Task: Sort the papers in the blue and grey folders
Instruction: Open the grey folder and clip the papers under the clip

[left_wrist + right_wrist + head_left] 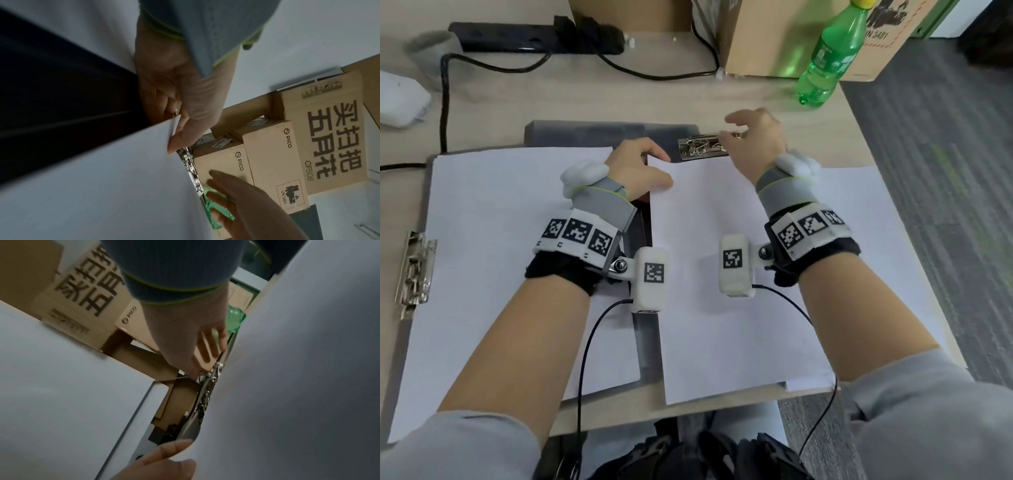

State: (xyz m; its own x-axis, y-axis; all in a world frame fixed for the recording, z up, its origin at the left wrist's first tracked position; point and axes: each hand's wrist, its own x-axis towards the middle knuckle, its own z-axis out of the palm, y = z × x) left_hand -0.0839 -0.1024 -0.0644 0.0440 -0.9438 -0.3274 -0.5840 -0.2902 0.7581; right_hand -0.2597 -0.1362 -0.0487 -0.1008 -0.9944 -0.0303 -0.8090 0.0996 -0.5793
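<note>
Two folders lie open on the desk under white sheets. The dark folder [585, 133] carries a metal clip [702, 149] at its far edge. My left hand [643, 168] pinches the top left corner of the right-hand paper stack [739, 291] between thumb and fingers; the left wrist view shows that corner [174, 128] lifted a little. My right hand [753, 133] holds the clip's lever [735, 135], and its thumb [191, 369] touches the wire in the right wrist view. Another sheet [500, 257] covers the left folder, whose clip [414, 274] sits at the left edge.
A green plastic bottle [828, 58] stands at the back right beside cardboard boxes [774, 37]. A black power strip [534, 37] with a cable [445, 102] lies at the back left, near a white device [400, 99]. The desk's right edge [866, 144] is close to my right hand.
</note>
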